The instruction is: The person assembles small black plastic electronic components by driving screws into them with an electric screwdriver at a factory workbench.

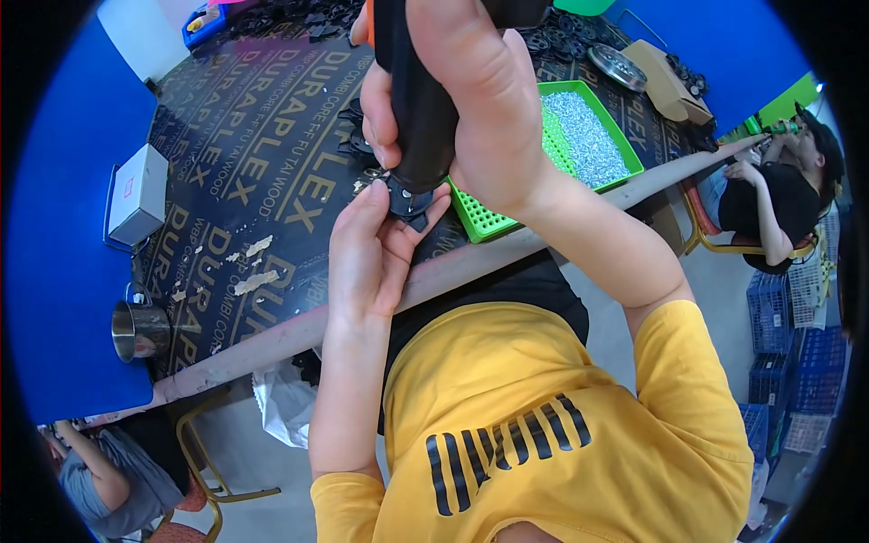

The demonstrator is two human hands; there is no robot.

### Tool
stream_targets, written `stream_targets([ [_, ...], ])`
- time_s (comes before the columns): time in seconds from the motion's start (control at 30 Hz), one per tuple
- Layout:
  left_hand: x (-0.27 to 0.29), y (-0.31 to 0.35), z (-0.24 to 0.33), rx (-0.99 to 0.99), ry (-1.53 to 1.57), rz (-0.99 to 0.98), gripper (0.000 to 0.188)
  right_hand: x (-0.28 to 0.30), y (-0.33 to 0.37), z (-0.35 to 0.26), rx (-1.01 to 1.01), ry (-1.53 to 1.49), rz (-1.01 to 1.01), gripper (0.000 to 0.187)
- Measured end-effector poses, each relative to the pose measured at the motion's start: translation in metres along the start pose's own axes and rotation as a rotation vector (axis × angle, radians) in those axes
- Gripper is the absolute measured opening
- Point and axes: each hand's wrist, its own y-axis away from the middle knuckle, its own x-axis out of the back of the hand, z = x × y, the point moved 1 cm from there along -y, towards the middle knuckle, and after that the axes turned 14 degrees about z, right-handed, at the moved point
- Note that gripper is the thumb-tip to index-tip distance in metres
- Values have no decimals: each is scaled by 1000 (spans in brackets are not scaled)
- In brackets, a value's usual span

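My right hand (pixel 493 118) is wrapped round a black and orange power screwdriver (pixel 421 122) held upright, nose down. The nose meets a small black plastic part (pixel 413 210), and the bit's tip is hidden there. Thumb and fingers of my left hand (pixel 369 244) grip this part just above the table's near edge. To the right lies a bright green tray (pixel 482 224) with a perforated section and a heap of small silver screws or pins (pixel 584 136).
Loose black parts (pixel 559 36) pile up at the back, near a round metal dish (pixel 617 69) and a cardboard box (pixel 665 81). At left stand a white box (pixel 138 195) and a steel cup (pixel 140 330). Other people sit at both sides.
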Motion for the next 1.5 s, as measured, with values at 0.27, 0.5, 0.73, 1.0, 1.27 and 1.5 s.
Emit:
stream_targets([
  [0.27,0,-2,-1,-19,-87,17,32,1,-1,19,228,13,-48,38],
  [0.5,5,-4,-1,-36,-153,-14,33,6,5,20,219,103,-78,55],
  [0.73,3,-5,-2,-28,-180,-12,33,6,6,22,211,92,-71,56],
  [1.0,1,-3,-5,-83,-190,10,31,6,5,14,192,-131,64,38],
  [1.27,64,94,24,-100,-703,-329,26,73,35,-33,193,-106,-71,63],
  [1.5,262,104,28,-201,-1447,616,27,99,65,-33,239,174,103,59],
])
